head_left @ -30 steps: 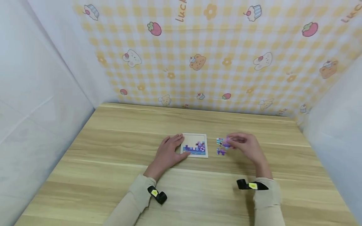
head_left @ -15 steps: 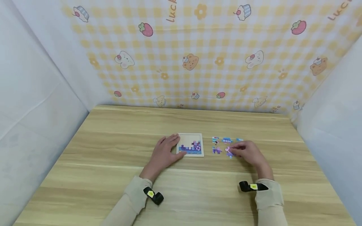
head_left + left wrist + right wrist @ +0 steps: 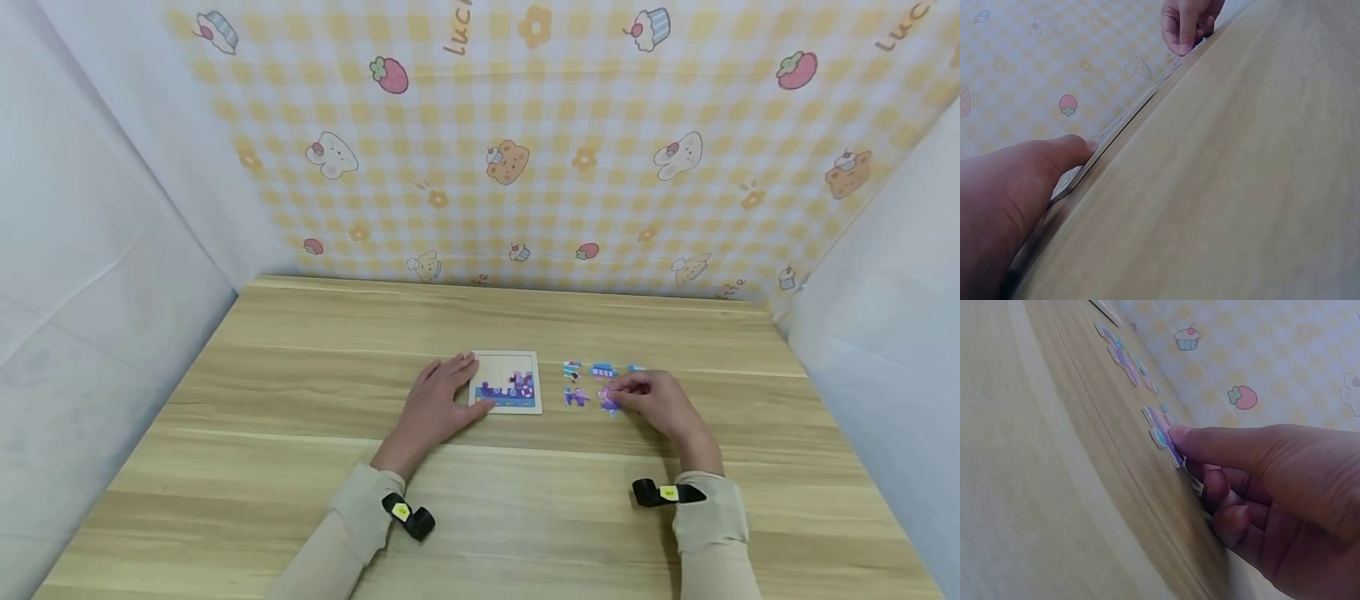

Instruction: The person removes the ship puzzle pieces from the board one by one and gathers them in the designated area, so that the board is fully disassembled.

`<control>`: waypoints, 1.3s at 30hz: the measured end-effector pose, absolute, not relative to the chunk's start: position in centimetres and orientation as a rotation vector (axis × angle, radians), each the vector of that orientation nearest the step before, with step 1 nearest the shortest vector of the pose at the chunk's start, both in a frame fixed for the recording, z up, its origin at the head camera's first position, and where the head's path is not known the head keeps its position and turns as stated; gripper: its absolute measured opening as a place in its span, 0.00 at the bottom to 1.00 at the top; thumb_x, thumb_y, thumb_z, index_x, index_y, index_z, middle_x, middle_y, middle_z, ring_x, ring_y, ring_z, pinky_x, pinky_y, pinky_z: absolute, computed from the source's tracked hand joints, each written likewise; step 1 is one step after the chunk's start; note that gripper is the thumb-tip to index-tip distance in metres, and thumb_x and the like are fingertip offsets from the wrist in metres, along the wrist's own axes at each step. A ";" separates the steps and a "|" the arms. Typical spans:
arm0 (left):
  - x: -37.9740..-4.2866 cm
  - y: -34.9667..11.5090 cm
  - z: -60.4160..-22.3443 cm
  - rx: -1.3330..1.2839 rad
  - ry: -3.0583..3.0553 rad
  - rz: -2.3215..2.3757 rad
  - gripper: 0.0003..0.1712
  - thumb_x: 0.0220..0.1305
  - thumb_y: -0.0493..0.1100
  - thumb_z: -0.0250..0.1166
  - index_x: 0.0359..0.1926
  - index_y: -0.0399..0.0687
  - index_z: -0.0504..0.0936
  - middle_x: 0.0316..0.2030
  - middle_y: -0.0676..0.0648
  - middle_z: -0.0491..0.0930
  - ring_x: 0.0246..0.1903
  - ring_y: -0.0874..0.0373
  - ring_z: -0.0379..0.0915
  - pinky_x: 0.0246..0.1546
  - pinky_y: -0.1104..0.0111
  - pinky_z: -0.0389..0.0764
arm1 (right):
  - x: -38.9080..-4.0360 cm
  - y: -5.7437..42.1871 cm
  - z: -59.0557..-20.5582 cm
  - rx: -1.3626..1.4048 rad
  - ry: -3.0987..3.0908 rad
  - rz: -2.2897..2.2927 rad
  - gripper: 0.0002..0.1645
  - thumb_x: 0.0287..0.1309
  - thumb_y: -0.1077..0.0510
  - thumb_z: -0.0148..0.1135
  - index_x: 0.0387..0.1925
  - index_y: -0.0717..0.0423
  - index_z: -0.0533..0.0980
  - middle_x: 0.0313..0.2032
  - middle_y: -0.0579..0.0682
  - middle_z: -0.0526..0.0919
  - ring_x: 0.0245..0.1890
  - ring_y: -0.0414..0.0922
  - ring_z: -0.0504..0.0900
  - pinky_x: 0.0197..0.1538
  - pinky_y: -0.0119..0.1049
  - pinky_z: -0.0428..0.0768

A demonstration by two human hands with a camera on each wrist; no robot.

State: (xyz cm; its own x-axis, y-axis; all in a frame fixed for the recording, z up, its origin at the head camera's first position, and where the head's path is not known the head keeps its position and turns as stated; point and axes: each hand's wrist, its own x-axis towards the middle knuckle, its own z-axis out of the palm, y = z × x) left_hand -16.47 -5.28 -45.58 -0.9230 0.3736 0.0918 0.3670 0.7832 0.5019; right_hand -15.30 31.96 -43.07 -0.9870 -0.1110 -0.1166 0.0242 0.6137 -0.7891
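My left hand [image 3: 437, 402] lies along the left side of a small white-framed jigsaw tray [image 3: 538, 383], fingers extended at its edge and thumb on the lower border. A purple boat picture over blue water fills the tray's lower part; pale backing shows above. To the right of the tray, my right hand [image 3: 658, 406] pinches a purple jigsaw piece [image 3: 1165, 436] low over the table, thumb on top and the other fingers curled under. Another purple piece [image 3: 576, 397] lies just left of it. A blue piece with windows [image 3: 603, 371] and a striped piece [image 3: 572, 368] lie behind.
One more blue piece [image 3: 636, 367] shows partly behind the right hand. The wood-grain table [image 3: 525, 517] ends at a yellow checked cloth [image 3: 555, 200] at the back, with white cloth walls on both sides.
My right hand has shifted from the back row of pieces toward the front row, uncovering the blue windowed piece, and now pinches a purple one there. The left hand keeps its place on the tray.
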 end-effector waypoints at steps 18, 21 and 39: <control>-16.0 -5.7 -44.8 0.609 2.954 0.837 0.47 0.65 0.67 0.67 0.75 0.45 0.70 0.76 0.49 0.64 0.77 0.52 0.56 0.80 0.54 0.45 | -14.7 31.5 -41.3 -0.248 2.777 -1.456 0.10 0.71 0.56 0.66 0.42 0.60 0.85 0.18 0.46 0.67 0.15 0.38 0.64 0.17 0.31 0.67; -16.0 -5.6 -45.0 0.616 2.947 0.837 0.47 0.66 0.68 0.66 0.75 0.45 0.69 0.76 0.49 0.64 0.77 0.52 0.55 0.80 0.54 0.45 | -15.1 29.8 -41.0 -0.277 2.702 -1.474 0.11 0.72 0.56 0.65 0.43 0.61 0.84 0.20 0.52 0.72 0.16 0.38 0.66 0.18 0.30 0.68; -16.4 -5.6 -45.9 0.665 2.997 0.803 0.47 0.66 0.70 0.64 0.74 0.45 0.71 0.75 0.49 0.66 0.76 0.54 0.58 0.79 0.55 0.49 | -18.4 18.7 -42.6 -0.414 2.537 -1.258 0.22 0.67 0.63 0.68 0.59 0.66 0.81 0.30 0.50 0.81 0.14 0.40 0.76 0.20 0.33 0.78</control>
State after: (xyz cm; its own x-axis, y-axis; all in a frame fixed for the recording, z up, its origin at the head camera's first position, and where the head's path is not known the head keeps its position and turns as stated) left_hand -16.37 -5.62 -45.85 -0.9117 0.3876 0.1360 0.4037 0.7842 0.4713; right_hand -18.38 18.72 -42.59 -0.9201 -0.3727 -0.1205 -0.1297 0.5803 -0.8040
